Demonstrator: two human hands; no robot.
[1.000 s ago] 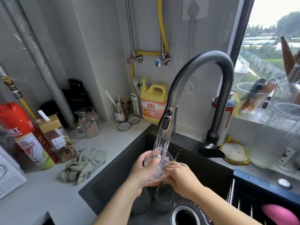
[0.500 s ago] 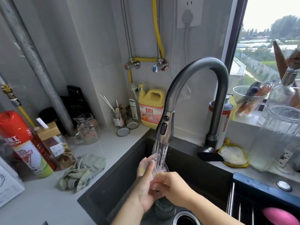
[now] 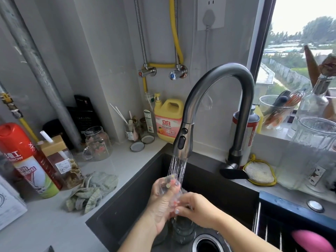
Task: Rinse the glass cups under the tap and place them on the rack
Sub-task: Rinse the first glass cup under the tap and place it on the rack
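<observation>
Dark sink (image 3: pixel 127 206) by the window, tap (image 3: pixel 183 142) spraying, and both hands are on one glass cup (image 3: pixel 168 186) right under the stream: left hand (image 3: pixel 161 206) wrapped round it, right hand (image 3: pixel 196 208) pinching its lower end. Best to turn it so water sweeps inside. Another glass (image 3: pixel 182 231) waits below (beside the drain (image 3: pixel 209 242)); the rack (image 3: pixel 272 220) sits right.

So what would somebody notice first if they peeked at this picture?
Probably the big curved tap in the middle, spraying water onto a glass cup that the left hand and right hand hold together over the dark sink. Next, the bright yellow soap jug by the back wall and the red spray can at far left.
</observation>
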